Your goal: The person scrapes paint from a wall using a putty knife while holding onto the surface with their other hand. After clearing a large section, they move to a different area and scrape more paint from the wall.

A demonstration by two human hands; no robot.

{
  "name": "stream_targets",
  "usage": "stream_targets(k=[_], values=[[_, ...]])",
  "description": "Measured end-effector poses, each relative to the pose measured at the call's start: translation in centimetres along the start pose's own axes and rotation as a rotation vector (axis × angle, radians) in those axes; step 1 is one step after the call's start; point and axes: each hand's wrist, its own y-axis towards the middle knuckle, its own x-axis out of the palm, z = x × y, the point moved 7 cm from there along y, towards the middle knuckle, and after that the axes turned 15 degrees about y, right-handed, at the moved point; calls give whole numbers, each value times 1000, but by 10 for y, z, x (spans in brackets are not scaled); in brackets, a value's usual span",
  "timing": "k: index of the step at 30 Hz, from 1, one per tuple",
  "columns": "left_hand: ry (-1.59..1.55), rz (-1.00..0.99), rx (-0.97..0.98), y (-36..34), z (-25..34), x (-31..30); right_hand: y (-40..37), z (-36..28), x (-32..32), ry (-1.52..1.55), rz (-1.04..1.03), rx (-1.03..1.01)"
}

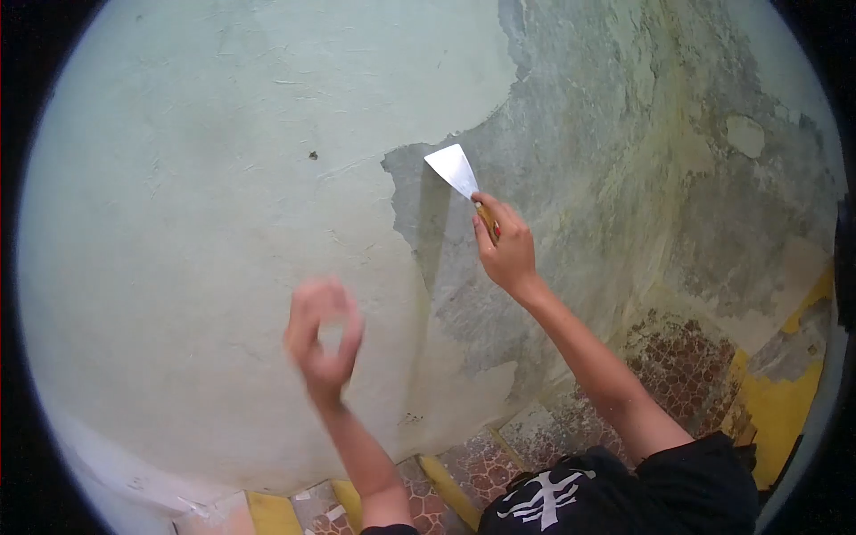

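My right hand (508, 250) is closed round the wooden handle of a putty knife (452, 169). Its broad metal blade points up and left, overlapping the bare grey patch (517, 160) just below the ragged edge of the pale paint (267, 116). Lower and to the left, my left hand (323, 334) is raised in front of the painted wall, smeared by motion. Its thumb and fingers curve into a loop, with pale wall showing through the middle; I cannot tell whether the fingertips meet.
A small dark hole (313, 155) marks the painted wall. The scraped wall runs right into a corner, where a lone paint patch (745, 135) remains. Below are stairs with brown patterned tiles (682, 361) and yellow edges (448, 490), some strewn with pale debris.
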Motion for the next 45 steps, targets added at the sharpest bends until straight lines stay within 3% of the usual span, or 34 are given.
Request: stream_targets(k=[3,7,10,17,22,24,26,30,45], values=[[760,203,65,26,-54,53,-3,0,-2,8,19,-69],[1086,246,119,41,-95,81,15,2,-7,-51,-3,-116],[1117,249,144,35,-92,88,11,7,-18,-93,-50,-326],[1161,279,113,31,-100,90,36,22,-26,-187,-286,-327],[1155,291,101,31,-98,91,56,23,-40,-297,-339,-373],[1133,324,126,33,-91,88,63,18,-30,-128,-343,-532],[1126,311,113,32,-93,87,65,-4,-13,-194,-443,-643],[1130,317,123,26,-90,88,71,-24,-17,-368,-519,-631],[1146,366,110,26,-91,87,76,-44,-3,-369,-538,-744]])
